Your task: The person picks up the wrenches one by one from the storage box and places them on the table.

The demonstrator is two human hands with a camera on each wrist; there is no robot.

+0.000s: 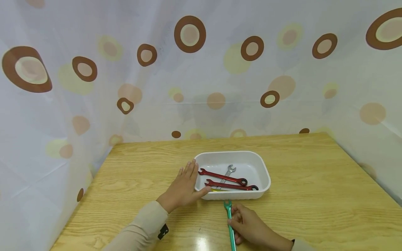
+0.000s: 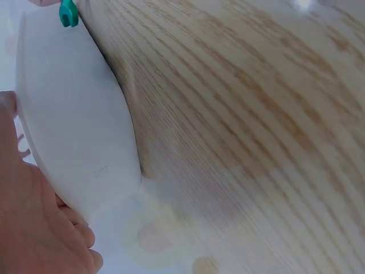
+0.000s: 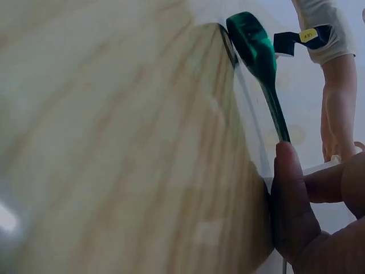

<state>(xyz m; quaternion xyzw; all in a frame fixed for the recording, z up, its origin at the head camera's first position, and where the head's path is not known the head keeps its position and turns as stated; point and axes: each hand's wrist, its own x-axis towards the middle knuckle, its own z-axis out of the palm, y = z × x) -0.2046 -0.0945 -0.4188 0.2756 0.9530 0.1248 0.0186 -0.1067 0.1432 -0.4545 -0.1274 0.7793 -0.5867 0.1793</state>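
My left hand rests at the front-left corner of a white plastic tray, straight fingers along its left side and thumb at the front rim. Inside the tray lie two red wrenches, a silver wrench partly beneath them, and a yellow tool mostly hidden by the front wall. In front of the tray, my right hand pinches a green wrench by its shaft, thumb on top. Its open-ended head points at the tray's front wall; the other end shows close over the wood in the right wrist view.
The tray stands on a wood-grained table. A patterned white curtain hangs behind it and along both sides. A black strap end hangs at the left sleeve.
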